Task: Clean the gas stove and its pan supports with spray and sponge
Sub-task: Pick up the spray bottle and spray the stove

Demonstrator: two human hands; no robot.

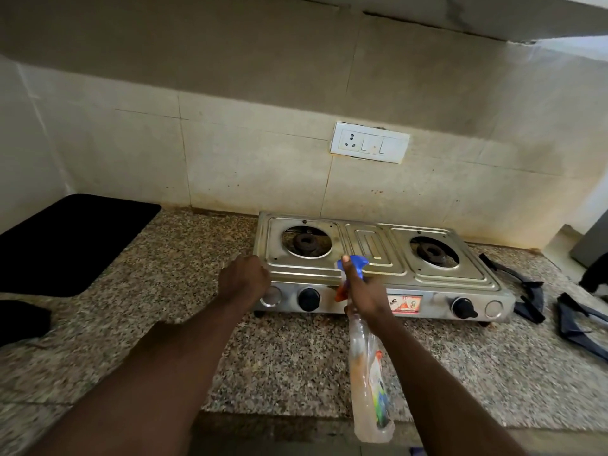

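A steel two-burner gas stove (371, 255) stands on the granite counter against the wall, its burners bare. Two dark pan supports (529, 291) lie on the counter to its right. My right hand (365, 291) grips a clear spray bottle (370, 373) by the neck, its blue nozzle aimed at the stove's front middle. My left hand (243, 279) rests on the stove's front left corner, fingers curled over the edge. No sponge is visible.
A black mat (69, 245) lies at the left on the granite counter (184, 311). A dark object (23, 319) sits at the left edge. A white socket plate (370, 143) is on the tiled wall above the stove.
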